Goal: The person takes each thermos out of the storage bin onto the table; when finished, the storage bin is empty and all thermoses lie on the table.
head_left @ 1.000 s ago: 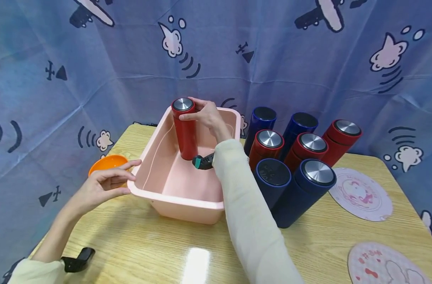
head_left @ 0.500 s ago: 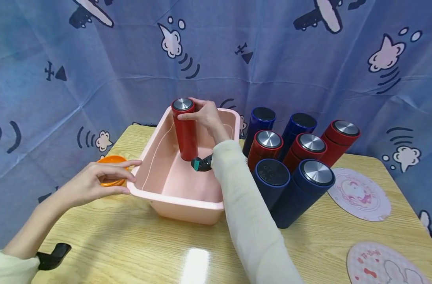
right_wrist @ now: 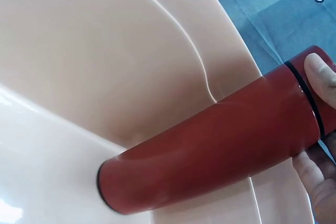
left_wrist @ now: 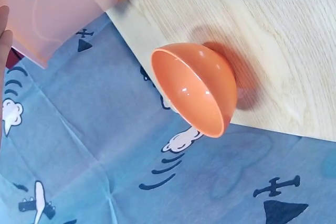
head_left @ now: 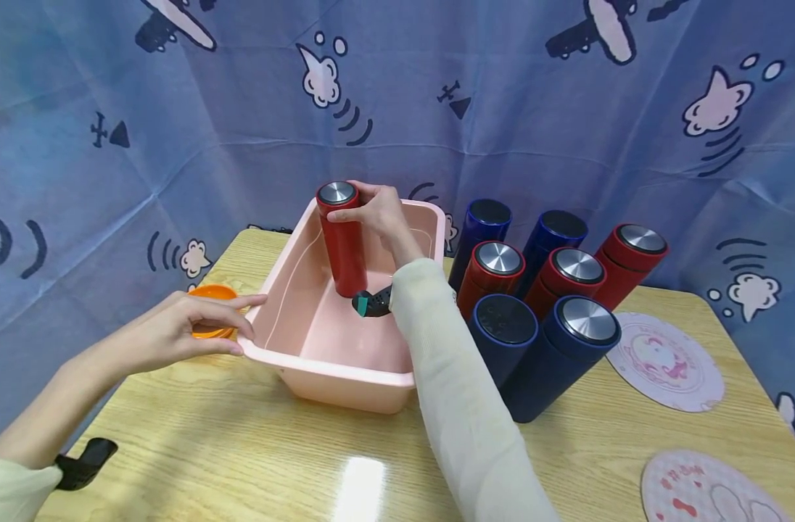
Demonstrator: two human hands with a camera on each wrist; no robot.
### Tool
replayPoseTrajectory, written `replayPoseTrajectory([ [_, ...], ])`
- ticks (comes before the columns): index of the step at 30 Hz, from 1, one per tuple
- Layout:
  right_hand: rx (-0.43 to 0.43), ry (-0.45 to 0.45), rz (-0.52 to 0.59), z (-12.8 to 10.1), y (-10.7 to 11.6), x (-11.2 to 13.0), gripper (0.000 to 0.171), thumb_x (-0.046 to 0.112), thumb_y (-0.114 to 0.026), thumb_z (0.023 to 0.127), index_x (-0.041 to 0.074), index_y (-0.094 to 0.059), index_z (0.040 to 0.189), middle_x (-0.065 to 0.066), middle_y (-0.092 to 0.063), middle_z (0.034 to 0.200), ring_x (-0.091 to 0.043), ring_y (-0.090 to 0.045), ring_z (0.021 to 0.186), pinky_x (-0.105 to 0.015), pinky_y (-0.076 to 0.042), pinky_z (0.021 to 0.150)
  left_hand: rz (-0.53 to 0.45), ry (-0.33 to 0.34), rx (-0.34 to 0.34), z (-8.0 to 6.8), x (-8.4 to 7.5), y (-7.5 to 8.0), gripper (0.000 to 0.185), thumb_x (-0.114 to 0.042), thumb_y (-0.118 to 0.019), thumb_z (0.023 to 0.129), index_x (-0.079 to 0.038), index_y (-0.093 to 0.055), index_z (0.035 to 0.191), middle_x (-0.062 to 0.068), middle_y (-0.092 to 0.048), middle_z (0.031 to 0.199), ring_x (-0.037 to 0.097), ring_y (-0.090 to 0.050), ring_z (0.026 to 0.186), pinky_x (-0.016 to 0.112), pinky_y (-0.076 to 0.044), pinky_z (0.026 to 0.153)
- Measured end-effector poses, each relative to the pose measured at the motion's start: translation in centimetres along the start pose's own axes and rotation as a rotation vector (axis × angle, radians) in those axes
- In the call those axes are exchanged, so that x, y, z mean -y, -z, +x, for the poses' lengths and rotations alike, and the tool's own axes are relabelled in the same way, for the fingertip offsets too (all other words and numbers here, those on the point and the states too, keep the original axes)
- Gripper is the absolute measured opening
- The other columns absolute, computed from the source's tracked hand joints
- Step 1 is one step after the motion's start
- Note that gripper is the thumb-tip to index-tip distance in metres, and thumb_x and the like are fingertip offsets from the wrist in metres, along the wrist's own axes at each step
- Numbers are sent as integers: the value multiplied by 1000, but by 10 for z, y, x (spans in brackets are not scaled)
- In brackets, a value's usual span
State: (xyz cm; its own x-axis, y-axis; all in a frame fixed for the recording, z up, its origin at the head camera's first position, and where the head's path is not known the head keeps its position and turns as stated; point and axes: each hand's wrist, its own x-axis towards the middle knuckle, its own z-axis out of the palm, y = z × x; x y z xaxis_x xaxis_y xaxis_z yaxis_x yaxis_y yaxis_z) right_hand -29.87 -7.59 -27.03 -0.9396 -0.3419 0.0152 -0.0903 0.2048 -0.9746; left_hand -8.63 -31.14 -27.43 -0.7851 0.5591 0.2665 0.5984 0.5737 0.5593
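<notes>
Inside a pink plastic tub [head_left: 345, 373], toward its far left corner, a red thermos [head_left: 344, 250] with a silver-topped lid stands upright. My right hand [head_left: 378, 217] grips it near the top. In the right wrist view the thumb and fingers wrap the lid end of the red thermos [right_wrist: 210, 140], whose base is at the tub floor. My left hand [head_left: 175, 333] pinches the tub's near left corner at the rim, thumb below and fingers above. Just behind that hand is an orange bowl [head_left: 213, 292], fully visible as the orange bowl [left_wrist: 199, 85] in the left wrist view.
Several thermoses stand grouped right of the tub: blue ones [head_left: 554, 230] at the back, red ones [head_left: 570, 272] in the middle, dark navy ones [head_left: 561, 362] in front. Two round printed mats [head_left: 665, 362] lie at the table's right. A patterned blue curtain [head_left: 397, 87] hangs behind.
My left wrist has swung lower and to the left while the fingers stay on the tub's corner. My right hand and the red thermos have barely moved.
</notes>
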Motion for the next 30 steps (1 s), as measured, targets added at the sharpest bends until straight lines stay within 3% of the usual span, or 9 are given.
replayPoseTrajectory([
  [6, -21, -77, 77, -4, 9, 7, 67, 13, -83, 75, 12, -56, 136, -9, -64, 123, -20, -58, 111, -31, -51, 93, -45, -2, 4, 2, -1, -3, 27, -10, -80, 77, -29, -70, 94, 10, -63, 124, 7, -53, 122, 14, -45, 58],
  [19, -53, -112, 58, -11, 19, 51, 68, 12, -85, 73, 15, -57, 135, -6, -66, 118, -19, -58, 108, -30, -51, 92, -65, -27, -26, 2, 1, -3, 34, 0, -82, 71, -23, -72, 94, 9, -69, 113, 4, -53, 120, 16, -45, 58],
  [27, -47, -118, 49, -24, 29, 73, 64, 12, -84, 74, 17, -59, 133, -5, -66, 117, -19, -55, 111, -36, -49, 97, -70, -31, -32, 2, 1, -4, 33, 2, -81, 71, -20, -72, 94, 10, -70, 111, 3, -52, 121, 11, -47, 70],
  [30, -38, -139, 79, -30, 32, 81, 66, 12, -84, 74, 17, -58, 134, -4, -65, 117, -18, -55, 112, -35, -49, 96, -85, -18, -25, 0, 1, -3, 34, 2, -81, 72, -22, -72, 95, 13, -67, 116, 3, -52, 121, 13, -46, 61],
])
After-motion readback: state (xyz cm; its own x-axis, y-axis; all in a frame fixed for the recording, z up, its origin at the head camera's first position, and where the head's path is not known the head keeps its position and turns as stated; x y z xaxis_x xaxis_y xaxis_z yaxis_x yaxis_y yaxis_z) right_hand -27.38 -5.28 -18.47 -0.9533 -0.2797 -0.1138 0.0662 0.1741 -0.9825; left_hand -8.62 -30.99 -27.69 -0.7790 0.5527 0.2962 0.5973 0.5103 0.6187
